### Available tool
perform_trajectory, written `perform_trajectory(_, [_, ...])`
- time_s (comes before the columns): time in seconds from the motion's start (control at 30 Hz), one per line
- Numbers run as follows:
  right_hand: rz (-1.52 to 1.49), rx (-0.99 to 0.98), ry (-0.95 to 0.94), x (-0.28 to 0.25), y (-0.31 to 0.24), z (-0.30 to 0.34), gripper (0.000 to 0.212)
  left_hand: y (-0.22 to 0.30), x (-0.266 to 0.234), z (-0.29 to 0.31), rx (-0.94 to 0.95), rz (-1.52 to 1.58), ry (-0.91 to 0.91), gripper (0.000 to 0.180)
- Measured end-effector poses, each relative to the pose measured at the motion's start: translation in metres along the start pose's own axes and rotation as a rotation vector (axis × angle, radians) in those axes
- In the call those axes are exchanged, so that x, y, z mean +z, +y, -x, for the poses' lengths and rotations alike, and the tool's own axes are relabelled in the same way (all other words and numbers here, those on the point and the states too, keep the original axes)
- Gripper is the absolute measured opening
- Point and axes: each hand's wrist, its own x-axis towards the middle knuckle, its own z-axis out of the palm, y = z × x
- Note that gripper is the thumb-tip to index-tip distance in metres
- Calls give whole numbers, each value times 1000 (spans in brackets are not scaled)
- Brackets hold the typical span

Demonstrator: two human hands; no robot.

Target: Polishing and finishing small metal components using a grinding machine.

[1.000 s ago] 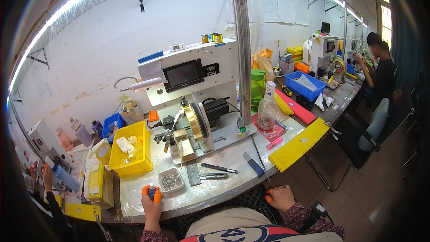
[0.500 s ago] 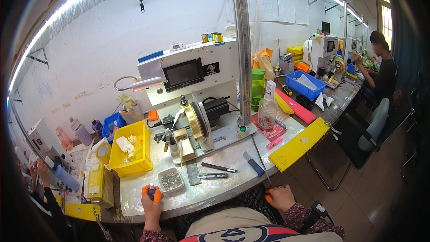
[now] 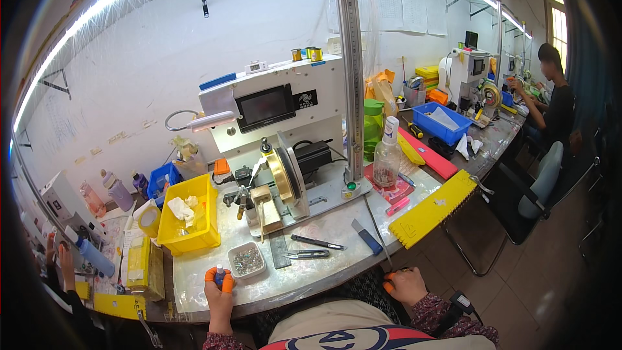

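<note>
Left hand (image 3: 219,290) closed round a small bottle (image 3: 220,276)

I hold it between orange-covered thumb and finger, just left of the white dish (image 3: 251,274) of metal pieces (image 3: 247,259). My right hand (image 3: 408,286) curls well right of the dish; I cannot tell whether it has anything. Right of the dish lie a grey plate (image 3: 279,249) and snips (image 3: 308,255); behind it, leftward, stands a yellow bin (image 3: 188,244).

On the workbench (image 3: 346,273), a machine with brass wheel (image 3: 283,175) stands toward the back edge, a yellow bin (image 3: 194,241) toward the left edge, and nearer the front edge lie a white dish (image 3: 249,276) of small metal pieces (image 3: 247,260), a black cutter knife (image 3: 317,242) and thread snips (image 3: 310,255).
</note>
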Motion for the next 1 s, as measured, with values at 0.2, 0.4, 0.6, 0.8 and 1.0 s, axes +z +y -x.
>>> perform_trajectory(0.2, [5,3,0,0,0,0,23,-8,-5,-3,0,-35,-47,24])
perform_trajectory(0.4, [-58,18,-31,-9,-7,-1,23,-7,-5,-1,-3,-35,-46,24])
perform_trajectory(0.6, [-464,-185,-388,29,-29,-1,30,8,3,3,9,-33,-4,20])
perform_trajectory(0.8, [-1093,-112,-304,-54,-63,-9,29,2,2,0,20,-32,-3,21])
perform_trajectory(1.0, [-995,-675,105,-194,-112,-28,34,3,-2,1,-17,5,-35,24])
